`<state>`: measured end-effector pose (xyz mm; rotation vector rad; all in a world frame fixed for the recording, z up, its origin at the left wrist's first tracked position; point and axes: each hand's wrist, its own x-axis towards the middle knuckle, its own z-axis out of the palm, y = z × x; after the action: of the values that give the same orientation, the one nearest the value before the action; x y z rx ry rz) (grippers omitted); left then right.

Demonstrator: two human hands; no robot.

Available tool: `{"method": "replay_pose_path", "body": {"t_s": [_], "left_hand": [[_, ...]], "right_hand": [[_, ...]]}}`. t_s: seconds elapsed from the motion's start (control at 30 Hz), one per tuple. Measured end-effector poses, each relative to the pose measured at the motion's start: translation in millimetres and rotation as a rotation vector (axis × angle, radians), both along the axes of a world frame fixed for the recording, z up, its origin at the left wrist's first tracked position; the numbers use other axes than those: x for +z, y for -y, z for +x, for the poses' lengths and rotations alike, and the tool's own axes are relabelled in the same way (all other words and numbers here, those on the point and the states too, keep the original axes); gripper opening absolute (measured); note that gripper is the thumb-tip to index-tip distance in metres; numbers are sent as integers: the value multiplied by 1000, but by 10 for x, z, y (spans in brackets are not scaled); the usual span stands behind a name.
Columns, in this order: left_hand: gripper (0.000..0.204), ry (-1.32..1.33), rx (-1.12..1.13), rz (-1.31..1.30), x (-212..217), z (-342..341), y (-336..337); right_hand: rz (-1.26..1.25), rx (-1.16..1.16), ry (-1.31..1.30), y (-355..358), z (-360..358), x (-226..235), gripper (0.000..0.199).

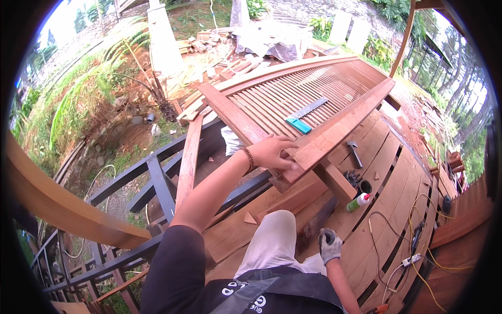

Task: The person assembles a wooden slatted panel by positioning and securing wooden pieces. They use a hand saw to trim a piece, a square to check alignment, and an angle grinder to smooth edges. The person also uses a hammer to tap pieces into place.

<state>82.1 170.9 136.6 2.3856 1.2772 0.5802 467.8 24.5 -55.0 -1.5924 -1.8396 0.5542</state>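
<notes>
Left hand (272,152) bare, fingers spread flat on the near end of a long wooden plank (340,128) lying across a slatted wooden frame (293,94). Right hand (330,246), grey glove, closed around a dark tool handle (328,236) near the lap. White glue bottle with a green label and red cap (358,201) lies on the deck to the right; teal-handled square (303,118) sits on the slats, far side.

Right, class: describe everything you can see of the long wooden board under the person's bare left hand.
The board is a long, flat plank of reddish-brown wood, smooth-faced with straight edges. It lies diagonally across the slatted wooden panel, its far end up to the right and its near end jutting past the panel's frame. The left hand presses flat on that near end. A metal square with a teal handle lies on the slats just beside it.
</notes>
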Motion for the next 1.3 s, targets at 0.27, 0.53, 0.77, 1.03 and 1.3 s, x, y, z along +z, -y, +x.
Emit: {"method": "replay_pose_path", "body": {"t_s": [0.27, 0.53, 0.77, 1.03, 1.3], "left_hand": [[63, -226, 601, 129, -374, -238, -654], [54, -365, 530, -39, -95, -89, -693], [53, -329, 556, 31, -278, -153, -729], [53, -346, 564, 35, -248, -130, -694], [58, -323, 581, -44, -110, -14, -725]], "right_hand": [[454, 244, 38, -2170, -1406, 1579, 42], [175, 48, 465, -2983, -1760, 1597, 58], [139, 0, 532, -2819, -1898, 1723, 44], [116, 21, 514, -2853, -1863, 1690, 50], [73, 51, 587, -2902, -1791, 1666, 57]]}}
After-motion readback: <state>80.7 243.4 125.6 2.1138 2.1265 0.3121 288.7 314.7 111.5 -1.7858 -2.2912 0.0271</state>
